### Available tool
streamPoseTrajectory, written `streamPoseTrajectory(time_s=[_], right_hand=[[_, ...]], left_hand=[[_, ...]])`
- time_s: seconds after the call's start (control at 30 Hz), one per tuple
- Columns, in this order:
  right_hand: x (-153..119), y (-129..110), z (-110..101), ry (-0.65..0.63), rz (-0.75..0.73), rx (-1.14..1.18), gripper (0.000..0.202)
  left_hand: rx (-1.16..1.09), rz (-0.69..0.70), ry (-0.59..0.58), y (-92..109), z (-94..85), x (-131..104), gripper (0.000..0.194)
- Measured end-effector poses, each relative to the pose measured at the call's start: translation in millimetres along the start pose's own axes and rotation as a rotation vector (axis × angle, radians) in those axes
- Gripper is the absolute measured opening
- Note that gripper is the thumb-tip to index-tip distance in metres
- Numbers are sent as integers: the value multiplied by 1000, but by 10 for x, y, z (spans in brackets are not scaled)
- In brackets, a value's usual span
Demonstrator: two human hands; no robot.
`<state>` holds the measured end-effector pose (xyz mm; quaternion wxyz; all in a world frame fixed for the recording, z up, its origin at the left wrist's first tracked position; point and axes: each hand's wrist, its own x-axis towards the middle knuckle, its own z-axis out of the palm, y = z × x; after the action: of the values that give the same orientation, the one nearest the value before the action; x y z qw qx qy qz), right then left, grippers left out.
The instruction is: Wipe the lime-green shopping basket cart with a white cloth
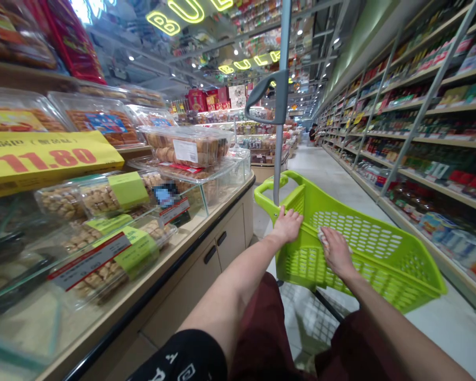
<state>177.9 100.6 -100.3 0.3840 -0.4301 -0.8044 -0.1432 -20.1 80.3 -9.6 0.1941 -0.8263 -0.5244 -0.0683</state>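
Two contacts appear made: your left hand [289, 224] curls its fingers over the green basket [307, 239] beneath them, your right hand [337, 253] pinches a white wad [321, 236] at its rim, far side untouched.

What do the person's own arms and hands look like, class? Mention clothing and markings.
The left arm has a short black sleeve with white markings. The right arm shows bare forearm; its sleeve is out of view. The left hand and right hand are bare, with no gloves.
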Motion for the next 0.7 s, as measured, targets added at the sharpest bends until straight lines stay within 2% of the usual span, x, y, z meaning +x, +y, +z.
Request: streamPoseTrajectory(time_s=[0.07,0.13,0.3,0.4,0.5,0.7], right_hand=[[23,-42,-7,-14,-3,38,46],[-61,26,-83,-35,-10,48,44],[-559,384,-442,-40,88,-67,45],[-705,443,-543,1,178,-128,46],[-557,261,-447,13,222,-109,44],[44,-461,-142,-65,120,23,50]], left_hand=[[4,7,-22,-22,-22,-47,53],[12,-17,-40,-29,-33,-82,54],[26,-93,10,0,32,-106,53],[24,-83,42,17,76,-103,53],[18,-85,44,16,86,-106,53],[16,-106,6,4,25,-108,56]])
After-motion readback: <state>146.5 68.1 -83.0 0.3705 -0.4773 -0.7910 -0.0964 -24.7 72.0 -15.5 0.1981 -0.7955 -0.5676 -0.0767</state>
